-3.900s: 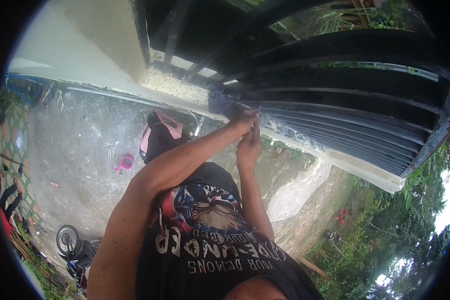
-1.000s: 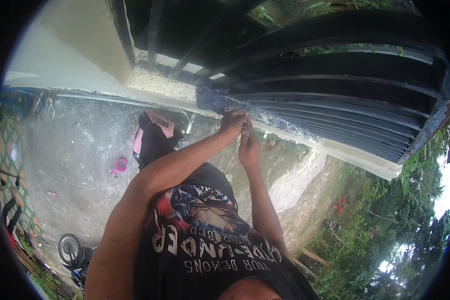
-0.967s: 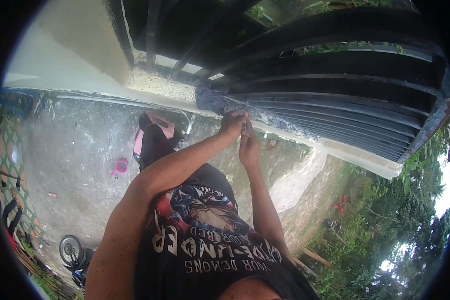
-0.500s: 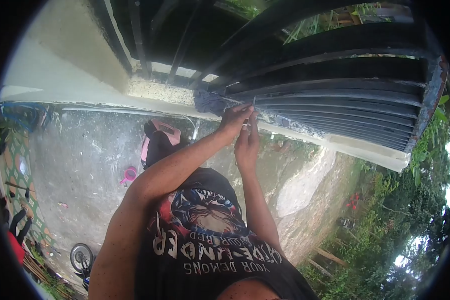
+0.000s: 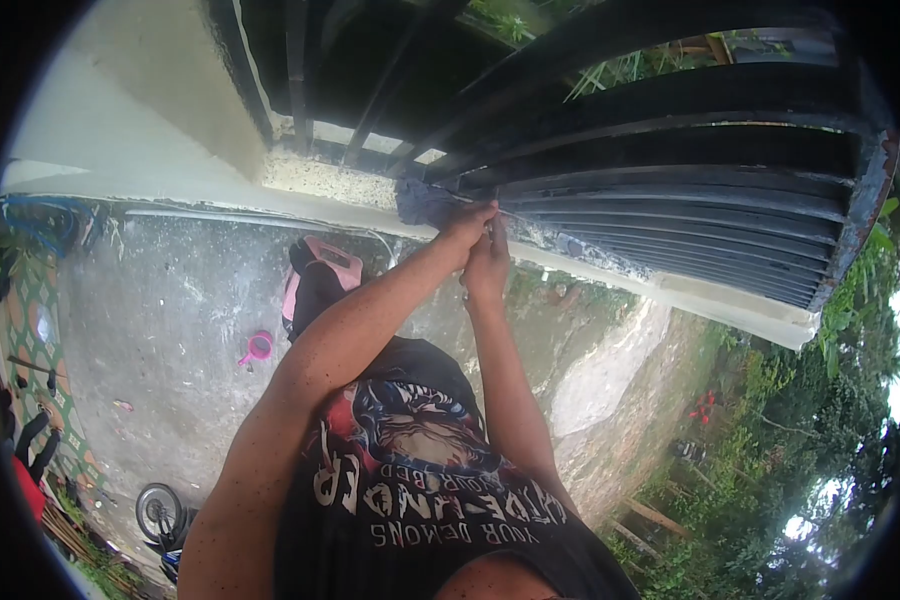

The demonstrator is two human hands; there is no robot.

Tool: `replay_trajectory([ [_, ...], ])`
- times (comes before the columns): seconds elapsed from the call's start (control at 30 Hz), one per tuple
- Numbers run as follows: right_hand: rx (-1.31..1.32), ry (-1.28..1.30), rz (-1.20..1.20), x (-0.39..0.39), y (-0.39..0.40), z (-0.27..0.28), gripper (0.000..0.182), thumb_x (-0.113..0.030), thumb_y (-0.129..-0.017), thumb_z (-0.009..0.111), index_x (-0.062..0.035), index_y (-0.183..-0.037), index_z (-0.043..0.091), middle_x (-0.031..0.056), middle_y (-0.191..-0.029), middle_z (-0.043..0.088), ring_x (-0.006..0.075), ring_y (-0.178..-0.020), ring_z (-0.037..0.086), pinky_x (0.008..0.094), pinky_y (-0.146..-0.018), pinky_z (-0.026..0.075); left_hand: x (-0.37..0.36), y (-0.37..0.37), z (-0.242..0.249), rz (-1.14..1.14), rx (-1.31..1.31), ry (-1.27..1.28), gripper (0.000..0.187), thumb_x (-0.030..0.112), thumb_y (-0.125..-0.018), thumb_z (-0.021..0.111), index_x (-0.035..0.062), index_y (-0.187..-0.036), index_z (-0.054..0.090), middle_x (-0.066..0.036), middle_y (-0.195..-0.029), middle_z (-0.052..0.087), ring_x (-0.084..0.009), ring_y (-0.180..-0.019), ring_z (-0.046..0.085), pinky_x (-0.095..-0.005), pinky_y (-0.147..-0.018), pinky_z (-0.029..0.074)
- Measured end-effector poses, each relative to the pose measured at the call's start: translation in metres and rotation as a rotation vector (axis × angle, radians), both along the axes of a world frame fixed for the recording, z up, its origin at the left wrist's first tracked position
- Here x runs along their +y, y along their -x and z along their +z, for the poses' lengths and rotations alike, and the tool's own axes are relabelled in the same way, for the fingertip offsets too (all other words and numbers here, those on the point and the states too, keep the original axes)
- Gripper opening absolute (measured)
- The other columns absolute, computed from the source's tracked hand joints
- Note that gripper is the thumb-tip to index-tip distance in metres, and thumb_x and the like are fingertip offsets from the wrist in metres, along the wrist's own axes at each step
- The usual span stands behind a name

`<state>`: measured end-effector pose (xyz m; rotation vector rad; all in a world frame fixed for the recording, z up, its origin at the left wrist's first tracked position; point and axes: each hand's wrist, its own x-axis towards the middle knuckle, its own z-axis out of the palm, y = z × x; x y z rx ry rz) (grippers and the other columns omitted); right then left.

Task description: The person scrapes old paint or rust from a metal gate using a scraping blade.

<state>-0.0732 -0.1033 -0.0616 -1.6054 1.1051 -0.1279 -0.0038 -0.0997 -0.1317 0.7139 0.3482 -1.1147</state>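
At the foot of a dark metal grille [image 5: 690,208], both hands are close together against the bars' lower end. My left hand [image 5: 466,228] is closed, its fingers pressed together near a bar. Just below it, my right hand [image 5: 487,268] is closed too, fingers pointing up and touching the left. Whatever lies between the fingers is hidden. A bunched dark grey cloth [image 5: 420,204] rests on the pale ledge [image 5: 340,188], close beside my left hand. The ledge is stained with dark patches near the bars.
Below the ledge are a pink and black object [image 5: 338,265] and a pink dipper [image 5: 258,347] on the concrete ground [image 5: 170,320]. A motorcycle wheel [image 5: 158,512] and a person in red [image 5: 30,485] are at lower left. Plants [image 5: 770,430] grow at right.
Both hands have shifted slightly left and drawn closer together. The thin grey tip that stood above the fingers no longer shows. The view has moved a little.
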Motion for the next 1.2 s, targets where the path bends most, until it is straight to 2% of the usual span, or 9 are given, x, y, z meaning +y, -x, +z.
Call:
replay_trajectory([
  [0.1,0.003,0.370,0.115,-0.007,0.000,-0.038,0.048,-0.016,-0.104,0.041,-0.0035,-0.150,0.040,0.0223,-0.147,0.049,0.0280,-0.131,0.052,0.0336,-0.106,0.039,-0.002,-0.007,-0.022,-0.083,-0.040,-0.120,0.034,0.032,-0.098,0.065,0.0005,-0.111,0.067,-0.011,-0.108,0.071,-0.0164,-0.097,0.061,-0.0312,-0.088,0.051],
  [0.13,-0.186,0.294,0.098,-0.008,0.001,-0.043,0.054,-0.022,-0.102,0.045,0.0012,-0.150,0.038,0.0189,-0.133,0.057,0.0216,-0.105,0.062,0.0300,-0.080,0.051,-0.003,-0.006,-0.021,-0.080,-0.020,-0.133,0.033,0.032,-0.098,0.065,0.0001,-0.106,0.069,-0.010,-0.107,0.071,-0.0165,-0.095,0.061,-0.0315,-0.087,0.051],
  [0.23,-0.150,0.251,0.057,-0.008,0.005,-0.024,0.053,-0.022,-0.102,0.044,0.0011,-0.149,0.038,0.0192,-0.134,0.056,0.0227,-0.107,0.061,0.0309,-0.082,0.051,0.001,-0.001,-0.008,-0.049,0.026,0.093,0.034,0.032,-0.098,0.066,-0.0001,-0.106,0.069,-0.010,-0.107,0.070,-0.0172,-0.094,0.062,-0.0320,-0.086,0.052],
  [0.27,-0.173,0.222,0.031,0.007,-0.003,0.007,0.048,-0.015,-0.103,0.042,0.0005,-0.149,0.040,0.0247,-0.152,0.041,0.0302,-0.145,0.034,0.0340,-0.114,0.030,0.004,-0.001,-0.009,-0.058,0.023,0.116,0.034,0.031,-0.097,0.066,-0.0007,-0.107,0.068,-0.011,-0.109,0.071,-0.0181,-0.095,0.062,-0.0323,-0.086,0.052],
  [0.37,0.071,-0.004,-0.060,0.013,-0.013,0.005,0.053,-0.023,-0.102,0.045,0.0011,-0.149,0.039,0.0162,-0.116,0.063,0.0181,-0.093,0.064,0.0306,-0.073,0.052,-0.004,0.000,-0.042,-0.048,0.011,-0.014,0.034,0.030,-0.092,0.072,0.0000,-0.106,0.068,-0.009,-0.101,0.066,-0.0197,-0.091,0.060,-0.0370,-0.081,0.050],
  [0.5,-0.163,0.338,0.109,-0.004,-0.001,-0.044,0.048,-0.014,-0.103,0.042,0.0007,-0.149,0.039,0.0230,-0.149,0.046,0.0303,-0.142,0.039,0.0340,-0.113,0.032,-0.009,-0.005,-0.052,-0.049,-0.069,-0.113,0.037,0.030,-0.091,0.073,-0.0019,-0.110,0.068,-0.012,-0.109,0.068,-0.0205,-0.098,0.061,-0.0383,-0.081,0.051],
  [0.77,-0.180,0.293,0.063,0.000,-0.004,0.005,0.050,-0.015,-0.103,0.041,0.0022,-0.149,0.038,0.0232,-0.146,0.049,0.0301,-0.137,0.046,0.0340,-0.109,0.036,-0.009,-0.013,-0.027,-0.087,-0.108,-0.221,0.032,0.028,-0.092,0.073,-0.0017,-0.105,0.072,-0.013,-0.107,0.071,-0.0226,-0.099,0.065,-0.0378,-0.086,0.050],
  [0.9,-0.149,0.449,0.111,0.006,-0.005,0.004,0.050,-0.017,-0.103,0.042,0.0023,-0.150,0.037,0.0235,-0.148,0.047,0.0309,-0.138,0.045,0.0337,-0.109,0.036,0.005,-0.008,0.033,-0.011,-0.271,-0.224,0.026,0.027,-0.094,0.071,0.0022,-0.096,0.075,-0.006,-0.093,0.074,-0.0074,-0.072,0.057,-0.0246,-0.064,0.046],
  [1.2,-0.275,0.343,0.107,0.001,0.003,0.024,0.050,-0.015,-0.104,0.041,0.0032,-0.151,0.034,0.0256,-0.152,0.041,0.0298,-0.141,0.040,0.0332,-0.111,0.033,-0.005,-0.006,0.006,-0.089,-0.153,-0.039,0.037,0.027,-0.097,0.067,0.0046,-0.125,0.063,-0.010,-0.110,0.070,-0.0157,-0.096,0.063,-0.0299,-0.084,0.049],
])
